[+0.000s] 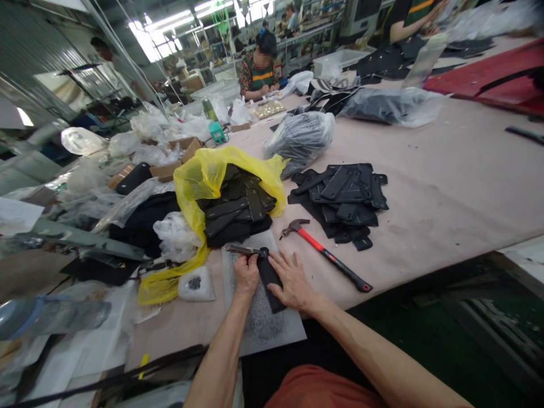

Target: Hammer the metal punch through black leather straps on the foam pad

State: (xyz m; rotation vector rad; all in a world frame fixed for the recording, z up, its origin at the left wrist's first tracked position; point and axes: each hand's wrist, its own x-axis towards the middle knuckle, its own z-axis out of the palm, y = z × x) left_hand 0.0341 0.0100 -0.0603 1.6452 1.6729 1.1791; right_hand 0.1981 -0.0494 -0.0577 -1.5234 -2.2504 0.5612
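A flat black piece (269,283) lies on a speckled white board (293,328) at the table's front edge. My left hand (246,276) is closed on a slim metal tool (243,249), whose dark rounded end meets the top of the black piece; the tool's kind is not clear. With fingers stretched out, my right hand (294,281) lies flat over the right side of the black piece. To the right of it rests a claw hammer (325,252) with a red and black handle.
A yellow plastic bag (187,187) full of dark strips (238,209) stands behind the board, beside a pile of black pieces (344,198). A small tray of dark bits (196,284) sits at left. Farther back are plastic-wrapped bundles (304,136) and a seated person (260,71).
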